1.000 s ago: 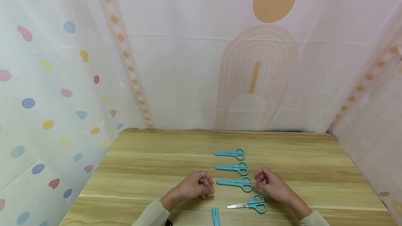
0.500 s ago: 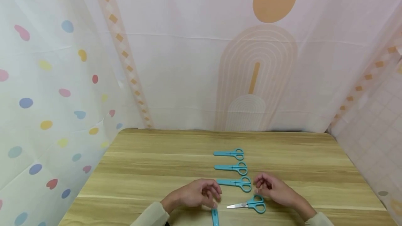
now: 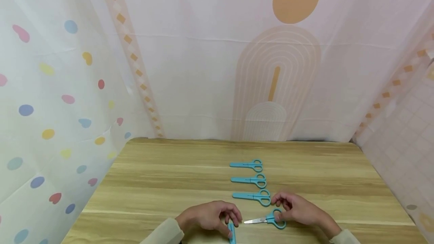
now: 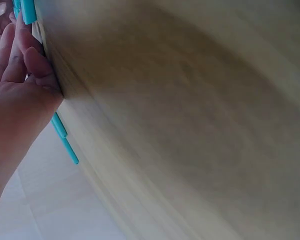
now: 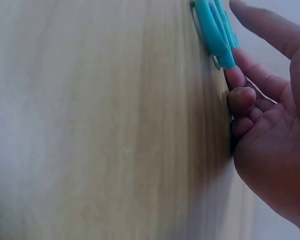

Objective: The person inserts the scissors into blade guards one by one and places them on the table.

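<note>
Unsheathed scissors (image 3: 271,218) with turquoise handles and bare metal blades lie on the wooden table, blades pointing left. My right hand (image 3: 300,209) is at their handles, its thumb over the loops and its fingers loosely bent. In the right wrist view, the thumb and forefinger stand apart beside the turquoise handle (image 5: 212,30). A turquoise blade cover (image 3: 232,232) lies near the table's front, lengthwise to me. My left hand (image 3: 213,215) hovers over its far end, thumb touching or just above it, fingers loosely bent. Whether either hand bears on these things I cannot tell.
Behind them, sheathed turquoise scissors lie in a column: a near pair (image 3: 249,196), a middle pair (image 3: 247,180) and a far pair (image 3: 245,165), all with handles to the right. Patterned curtains (image 3: 190,86) hang behind the table (image 3: 162,183).
My left hand has moved right and toward me, over the blade cover. The right hand has come down and nearer, onto the handles of the bare scissors. The scissors have stayed put.
</note>
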`<action>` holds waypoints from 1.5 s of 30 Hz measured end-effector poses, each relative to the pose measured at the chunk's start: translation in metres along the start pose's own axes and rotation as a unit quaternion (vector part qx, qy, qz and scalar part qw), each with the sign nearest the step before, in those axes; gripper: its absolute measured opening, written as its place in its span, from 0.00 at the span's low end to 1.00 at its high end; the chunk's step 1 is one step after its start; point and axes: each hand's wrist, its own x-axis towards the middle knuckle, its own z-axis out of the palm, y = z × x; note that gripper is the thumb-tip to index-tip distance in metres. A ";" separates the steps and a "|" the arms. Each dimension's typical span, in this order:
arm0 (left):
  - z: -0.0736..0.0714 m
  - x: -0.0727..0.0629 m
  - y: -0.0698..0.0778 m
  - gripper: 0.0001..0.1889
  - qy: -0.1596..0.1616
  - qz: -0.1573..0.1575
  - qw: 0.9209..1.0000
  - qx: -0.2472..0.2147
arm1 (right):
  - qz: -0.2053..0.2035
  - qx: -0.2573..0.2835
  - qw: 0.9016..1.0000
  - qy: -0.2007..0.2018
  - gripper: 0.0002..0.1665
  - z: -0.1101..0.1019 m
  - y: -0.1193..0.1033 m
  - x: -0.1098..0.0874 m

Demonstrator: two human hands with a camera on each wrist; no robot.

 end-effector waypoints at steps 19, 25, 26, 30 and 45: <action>0.001 0.000 0.003 0.16 -0.020 -0.006 0.999 0.039 | -0.051 -0.009 0.998 -0.038 0.24 0.000 0.004 -0.003; 0.000 -0.001 0.003 0.16 -0.016 -0.009 0.999 0.042 | -0.067 -0.022 0.997 -0.037 0.24 0.000 0.004 -0.002; 0.000 0.000 0.003 0.16 -0.016 -0.010 0.999 0.043 | -0.069 -0.026 0.997 -0.036 0.24 0.000 0.004 -0.002; 0.001 0.000 0.001 0.14 -0.014 -0.014 0.998 0.053 | -0.080 -0.047 0.995 -0.035 0.23 0.000 0.005 -0.001; 0.000 0.001 -0.002 0.12 -0.027 -0.021 0.996 0.083 | -0.042 0.033 0.996 -0.075 0.22 -0.002 0.007 0.000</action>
